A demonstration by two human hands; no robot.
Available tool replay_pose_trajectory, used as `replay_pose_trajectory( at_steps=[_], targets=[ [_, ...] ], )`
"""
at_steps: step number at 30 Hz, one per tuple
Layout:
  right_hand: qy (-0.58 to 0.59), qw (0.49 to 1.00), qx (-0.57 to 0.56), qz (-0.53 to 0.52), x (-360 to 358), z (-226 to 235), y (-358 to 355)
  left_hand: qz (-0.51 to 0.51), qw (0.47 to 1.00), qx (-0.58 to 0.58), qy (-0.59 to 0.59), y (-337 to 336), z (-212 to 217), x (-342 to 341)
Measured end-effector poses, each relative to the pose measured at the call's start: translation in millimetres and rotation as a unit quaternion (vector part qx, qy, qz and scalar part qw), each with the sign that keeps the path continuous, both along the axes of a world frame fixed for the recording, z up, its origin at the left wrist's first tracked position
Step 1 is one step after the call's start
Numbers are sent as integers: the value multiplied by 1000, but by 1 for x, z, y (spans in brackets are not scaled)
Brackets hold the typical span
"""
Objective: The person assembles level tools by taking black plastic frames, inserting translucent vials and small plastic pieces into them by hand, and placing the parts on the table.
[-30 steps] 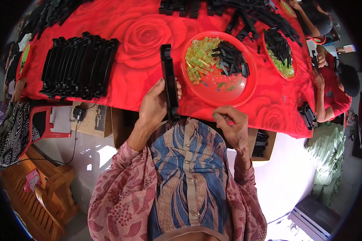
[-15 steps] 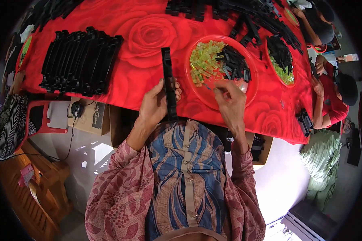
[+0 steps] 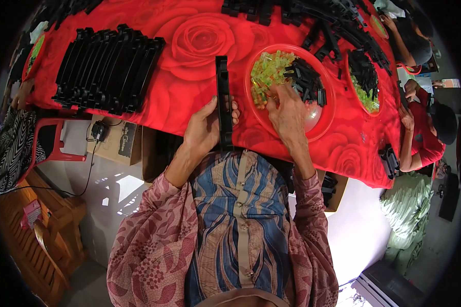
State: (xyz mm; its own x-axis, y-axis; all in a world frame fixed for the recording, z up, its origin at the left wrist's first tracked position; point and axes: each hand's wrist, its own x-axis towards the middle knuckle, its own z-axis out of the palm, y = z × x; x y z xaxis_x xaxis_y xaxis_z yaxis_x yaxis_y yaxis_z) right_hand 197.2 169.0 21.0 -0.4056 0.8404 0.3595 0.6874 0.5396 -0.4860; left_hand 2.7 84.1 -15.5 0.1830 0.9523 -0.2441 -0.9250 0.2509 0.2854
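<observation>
Red surface (image 3: 189,84), rose print. Row of black bars (image 3: 107,71) at left, packed side by side. Round red tray (image 3: 320,116) at right, near front edge. 1 bar (image 3: 223,102) between row and tray, aligned front to back, held in left grip (image 3: 202,128), thumb and fingers on opposite sides. Right grip (image 3: 289,115) over tray, narrow, fingers bent at yellow bits (image 3: 266,70); whether any held, cannot tell. Black bits (image 3: 305,81) beside them.

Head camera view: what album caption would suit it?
Left hand around a long black bar, right hand at yellow-green pieces beside black pieces in a red tray.
</observation>
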Motion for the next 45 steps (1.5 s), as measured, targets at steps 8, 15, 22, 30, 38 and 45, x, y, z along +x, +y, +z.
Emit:
replay_pose_trajectory(
  at_steps=[8,15,22,30,38,45],
  targets=[
    [37,999,-7,-12,14,-8,-7,1,1000,21,15,-2,-6,-1],
    [259,941,-212,-52,35,3,-30,-52,998,16,25,-8,10,12],
    [418,851,-315,-29,36,20,-46,-55,997,6,59,-12,4,15],
    [457,823,-336,36,29,35,-51,-43,988,-4,148,-13,9,24],
    [462,825,-324,45,12,42,-56,-53,987,3,152,-17,7,24],
    [317,930,-184,39,-7,47,-53,-53,987,0,154,-13,4,26]
  ],
)
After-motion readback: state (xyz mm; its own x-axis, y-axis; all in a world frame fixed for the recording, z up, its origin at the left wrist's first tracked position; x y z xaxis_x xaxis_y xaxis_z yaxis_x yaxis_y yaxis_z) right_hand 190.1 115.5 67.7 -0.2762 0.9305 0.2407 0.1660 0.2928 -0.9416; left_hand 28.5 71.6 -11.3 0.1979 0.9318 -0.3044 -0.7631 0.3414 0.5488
